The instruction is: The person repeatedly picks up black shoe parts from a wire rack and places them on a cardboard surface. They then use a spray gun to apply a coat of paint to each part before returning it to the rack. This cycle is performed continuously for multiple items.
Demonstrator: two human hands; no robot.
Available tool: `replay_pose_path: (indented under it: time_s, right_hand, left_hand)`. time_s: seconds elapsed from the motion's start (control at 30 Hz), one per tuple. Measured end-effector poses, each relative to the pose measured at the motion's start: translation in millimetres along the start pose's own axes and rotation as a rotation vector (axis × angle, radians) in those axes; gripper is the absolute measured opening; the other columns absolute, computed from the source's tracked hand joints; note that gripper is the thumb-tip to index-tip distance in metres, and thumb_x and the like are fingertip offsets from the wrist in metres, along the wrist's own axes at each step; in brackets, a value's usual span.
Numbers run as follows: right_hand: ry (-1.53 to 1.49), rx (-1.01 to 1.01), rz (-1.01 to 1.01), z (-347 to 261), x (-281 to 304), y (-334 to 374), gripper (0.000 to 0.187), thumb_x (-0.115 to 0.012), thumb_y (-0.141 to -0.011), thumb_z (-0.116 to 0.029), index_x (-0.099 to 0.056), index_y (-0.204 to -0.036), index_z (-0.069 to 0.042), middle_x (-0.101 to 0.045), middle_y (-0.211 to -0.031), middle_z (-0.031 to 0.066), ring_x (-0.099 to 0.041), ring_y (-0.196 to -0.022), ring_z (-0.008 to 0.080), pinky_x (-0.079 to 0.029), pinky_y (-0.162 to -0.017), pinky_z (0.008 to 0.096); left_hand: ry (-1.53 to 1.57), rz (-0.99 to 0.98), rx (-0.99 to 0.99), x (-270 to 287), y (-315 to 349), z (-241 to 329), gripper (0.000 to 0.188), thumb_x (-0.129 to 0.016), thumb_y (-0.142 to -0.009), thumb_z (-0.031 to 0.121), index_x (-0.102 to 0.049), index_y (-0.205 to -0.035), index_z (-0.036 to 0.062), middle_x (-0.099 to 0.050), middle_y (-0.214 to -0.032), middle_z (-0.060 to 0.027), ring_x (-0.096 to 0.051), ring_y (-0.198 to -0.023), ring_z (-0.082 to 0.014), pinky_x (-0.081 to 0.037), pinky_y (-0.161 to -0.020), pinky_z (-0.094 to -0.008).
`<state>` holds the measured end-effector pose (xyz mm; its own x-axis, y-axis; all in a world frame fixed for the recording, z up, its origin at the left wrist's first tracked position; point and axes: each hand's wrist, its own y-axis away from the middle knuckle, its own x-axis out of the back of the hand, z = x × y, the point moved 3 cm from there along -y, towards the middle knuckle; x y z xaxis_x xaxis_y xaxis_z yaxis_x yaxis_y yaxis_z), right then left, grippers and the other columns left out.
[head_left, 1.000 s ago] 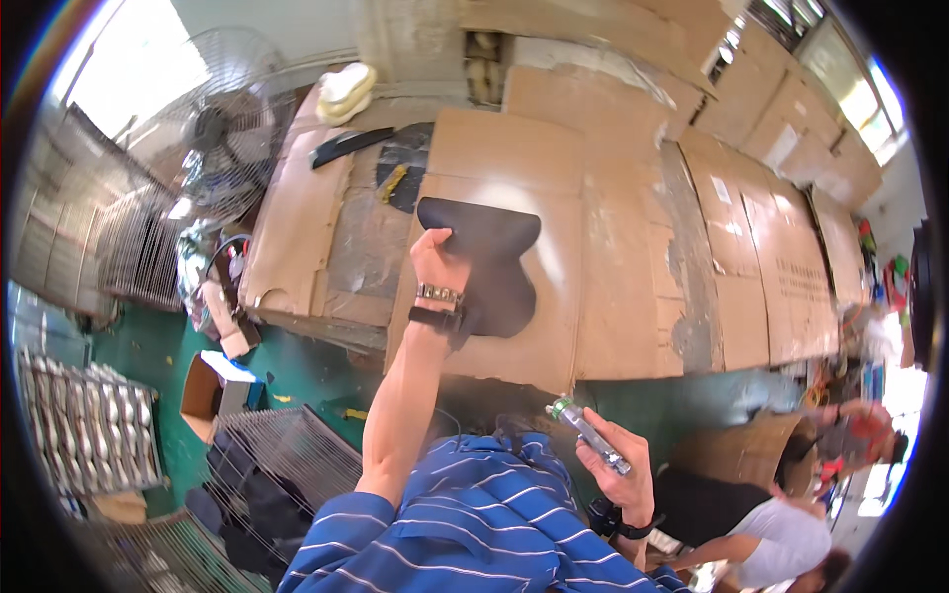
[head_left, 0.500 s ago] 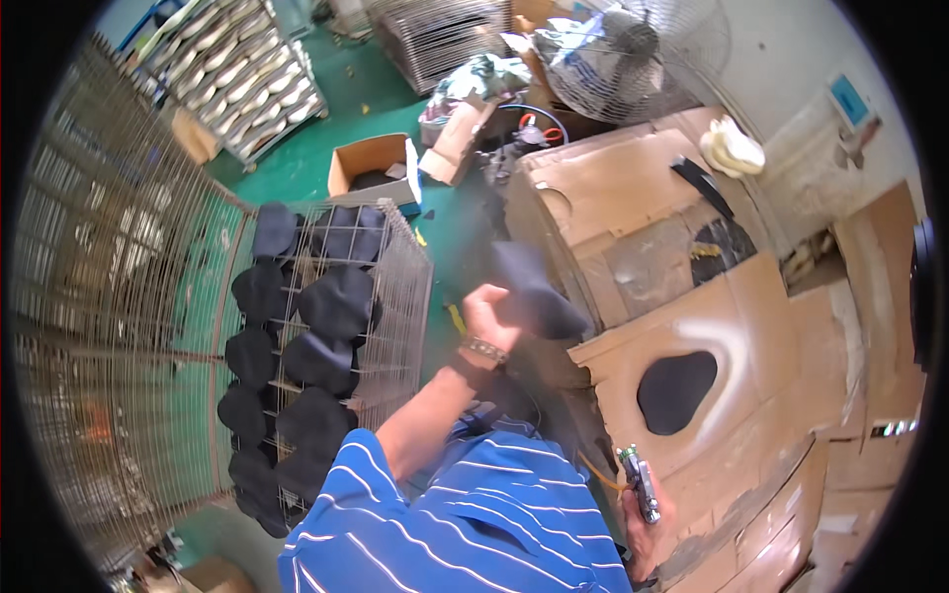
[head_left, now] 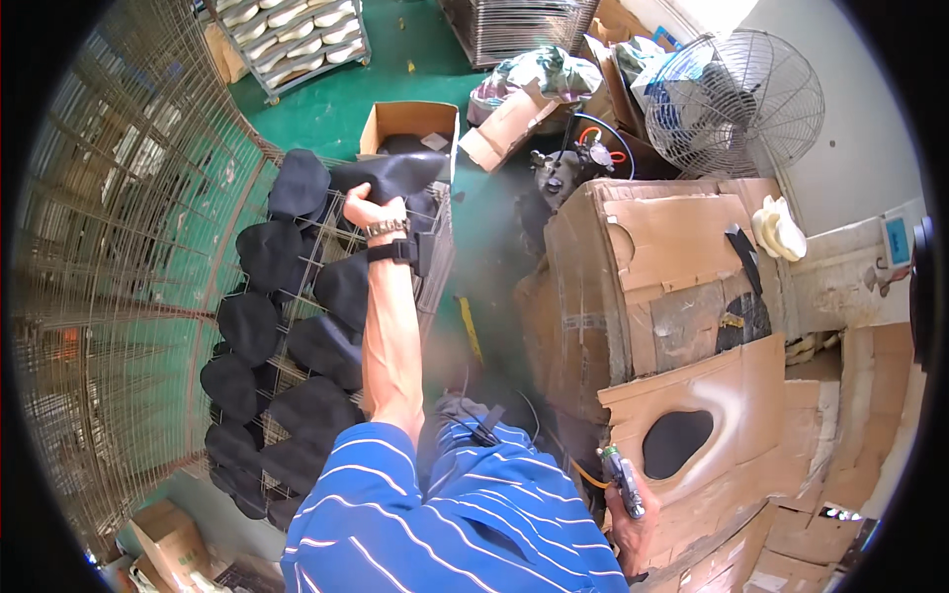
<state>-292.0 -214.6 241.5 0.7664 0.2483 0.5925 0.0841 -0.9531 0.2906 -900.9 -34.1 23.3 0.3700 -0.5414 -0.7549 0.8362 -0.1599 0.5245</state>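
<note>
My left hand [head_left: 372,210] is closed on the near edge of a black curved sheet piece [head_left: 403,176], stretched out over the far end of a wire rack [head_left: 435,269]. Rows of similar black rounded pieces [head_left: 248,327] lie on that rack. Low at the right, my right hand [head_left: 633,526] grips a small metal spray gun [head_left: 622,483] with an orange hose [head_left: 590,478]. Beside it, another black rounded piece [head_left: 677,444] lies on a cardboard sheet [head_left: 756,395], ringed by whitish residue.
Tall wire mesh [head_left: 138,287] rises on the left. Beyond the rack stands an open carton [head_left: 381,130]. A big cardboard box [head_left: 583,287] is at the right, with a wire-caged fan [head_left: 736,104] behind it. Farther back is a trolley [head_left: 297,44] of pale shoe-shaped forms.
My left hand has carried the black piece leftward and away, from beside the cardboard to above the rack's far end. The view has shifted. My right hand keeps the spray gun.
</note>
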Motion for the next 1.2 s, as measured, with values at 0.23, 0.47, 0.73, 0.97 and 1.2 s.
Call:
replay_pose_path:
  time_s: [0.23,0.47,0.73,0.97,1.2]
  right_hand:
    - [-0.037,-0.232,-0.095,-38.3,-29.7,-13.5,0.038,-0.073,-0.088,-0.012,-0.066,-0.124,0.000,-0.060,-0.082,-0.0024,-0.051,-0.073,0.0069,-0.044,-0.065,0.0244]
    - [0.068,-0.207,-0.100,-54.2,-45.6,-29.6,0.036,-0.072,-0.087,-0.013,-0.067,-0.120,0.001,-0.057,-0.076,-0.0021,-0.049,-0.068,0.0075,-0.043,-0.061,0.0255]
    - [0.028,0.072,-0.364,-76.7,-77.7,-54.5,0.043,-0.068,-0.086,-0.010,-0.065,-0.128,0.000,-0.066,-0.085,0.0016,-0.055,-0.076,0.0065,-0.049,-0.070,0.0243]
    - [0.202,0.376,-0.767,-128.5,-94.6,-58.3,0.039,-0.061,-0.096,-0.009,-0.059,-0.134,-0.003,-0.062,-0.134,0.0154,-0.057,-0.126,0.0243,-0.041,-0.108,0.0345]
    - [-0.020,0.366,-0.791,-124.3,-86.0,-60.0,0.038,-0.060,-0.099,-0.013,-0.058,-0.135,-0.001,-0.062,-0.134,0.0143,-0.056,-0.125,0.0225,-0.042,-0.106,0.0331]
  left_hand:
    - [-0.069,0.183,-0.018,114.1,-68.3,-22.9,0.026,-0.059,-0.077,0.016,-0.061,-0.097,0.0002,-0.062,-0.112,-0.0174,-0.063,-0.095,-0.0323,-0.051,-0.090,-0.0561]
    - [-0.999,-0.062,0.343,146.4,17.2,-51.5,0.050,-0.070,-0.086,0.020,-0.050,-0.130,0.0072,-0.061,-0.095,-0.0051,-0.063,-0.083,-0.0210,-0.052,-0.081,-0.0513]
    - [-0.817,-0.213,0.020,74.3,32.4,82.1,0.055,-0.069,-0.086,0.008,-0.050,-0.137,0.0033,-0.063,-0.109,-0.0076,-0.065,-0.093,-0.0184,-0.056,-0.079,-0.0359]
    - [-0.862,-0.240,-1.089,-30.3,64.3,351.8,0.036,-0.070,-0.084,0.010,-0.063,-0.119,0.0023,-0.065,-0.099,-0.0055,-0.061,-0.089,-0.0161,-0.052,-0.081,-0.0316]
    - [-1.476,0.103,-2.049,-122.2,188.7,515.7,0.043,-0.071,-0.079,0.010,-0.060,-0.120,0.0079,-0.060,-0.118,-0.0145,-0.050,-0.120,-0.0357,-0.040,-0.105,-0.0466]
